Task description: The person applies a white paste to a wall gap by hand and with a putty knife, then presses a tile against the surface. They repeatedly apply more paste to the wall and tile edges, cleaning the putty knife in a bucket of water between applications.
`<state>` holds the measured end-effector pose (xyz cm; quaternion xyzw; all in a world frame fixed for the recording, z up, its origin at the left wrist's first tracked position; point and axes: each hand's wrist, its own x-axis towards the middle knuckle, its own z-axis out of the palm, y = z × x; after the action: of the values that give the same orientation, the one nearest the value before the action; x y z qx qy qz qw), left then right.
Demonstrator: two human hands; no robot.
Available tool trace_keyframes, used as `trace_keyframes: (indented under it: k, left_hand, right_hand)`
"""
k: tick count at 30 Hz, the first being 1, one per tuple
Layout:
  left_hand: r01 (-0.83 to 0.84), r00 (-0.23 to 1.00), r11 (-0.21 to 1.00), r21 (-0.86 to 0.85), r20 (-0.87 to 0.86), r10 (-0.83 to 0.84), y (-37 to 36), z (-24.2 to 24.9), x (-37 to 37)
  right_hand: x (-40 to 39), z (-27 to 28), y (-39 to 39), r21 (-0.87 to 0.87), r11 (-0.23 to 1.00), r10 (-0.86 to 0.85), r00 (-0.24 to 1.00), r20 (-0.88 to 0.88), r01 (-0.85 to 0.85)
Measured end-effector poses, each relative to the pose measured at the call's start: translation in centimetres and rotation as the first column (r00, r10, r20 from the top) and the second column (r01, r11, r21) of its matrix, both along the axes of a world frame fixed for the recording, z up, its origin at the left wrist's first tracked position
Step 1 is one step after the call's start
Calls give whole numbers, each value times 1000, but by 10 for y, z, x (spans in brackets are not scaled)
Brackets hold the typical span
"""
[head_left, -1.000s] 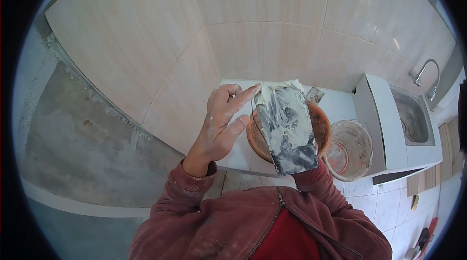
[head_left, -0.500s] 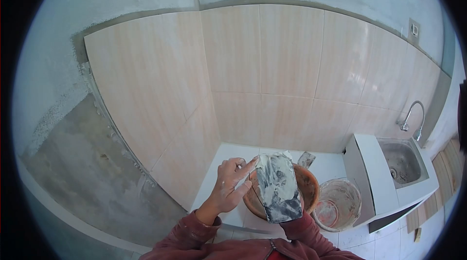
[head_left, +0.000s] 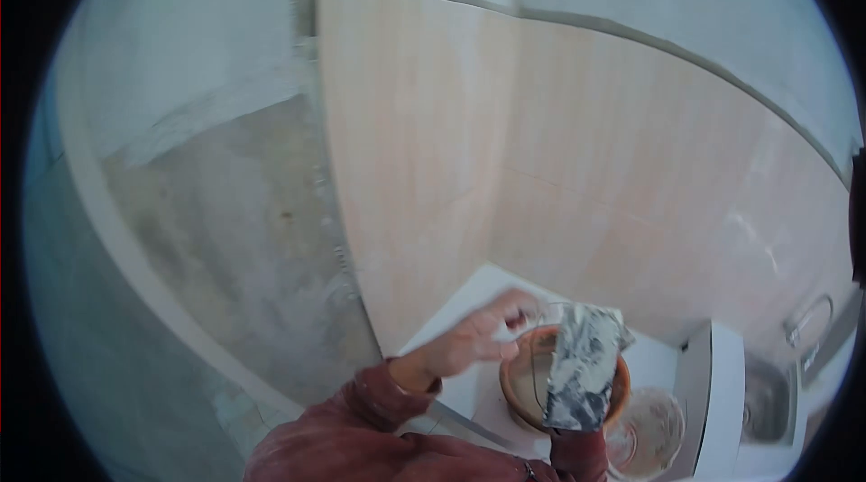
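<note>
Paste [head_left: 595,344] on the board [head_left: 572,409], over the bowl [head_left: 512,394] near the worktop [head_left: 485,291]'s front edge, could slide off if tilted; left hand [head_left: 463,344] blurred alongside, right hand hidden; I cannot tell either's grip.

Your slab [head_left: 582,383] is a dark, flat rectangle smeared with pale paste [head_left: 588,338], heavier at the far end and patchier toward you, where the black shows through. It lies paste side up over your right sleeve, its far end angled slightly right, and hides part of the bowl [head_left: 516,392] from you. That bowl is round and orange-brown, its inside greyish, on the white bench [head_left: 458,303]. Your left hand [head_left: 465,342], blurred, is near the slab.
</note>
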<state>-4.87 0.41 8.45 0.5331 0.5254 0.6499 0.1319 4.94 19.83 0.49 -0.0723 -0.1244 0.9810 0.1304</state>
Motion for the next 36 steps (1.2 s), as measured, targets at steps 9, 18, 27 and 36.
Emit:
trace_keyframes:
  k: [9,18,27,36]
  left_hand:
    - [-544,-712,-190,817,-330,619,-127,151,-82]
    - [-573,-816,-392,719,-456,355,-120,170,-89]
    - [-561,-807,-332,758,-411,424,-140,172,-88]
    - [-563,-816,-334,756,-446,367,-153,163,-87]
  right_hand:
    - [1,-38,18,151,984,110,990,-91,-96]
    - [-2,-54,32,226,974,42,990,-135,-11]
    - [-4,-63,38,290,952,-53,988,-144,93]
    - [-9,-64,39,371,908,-142,977,-162,193]
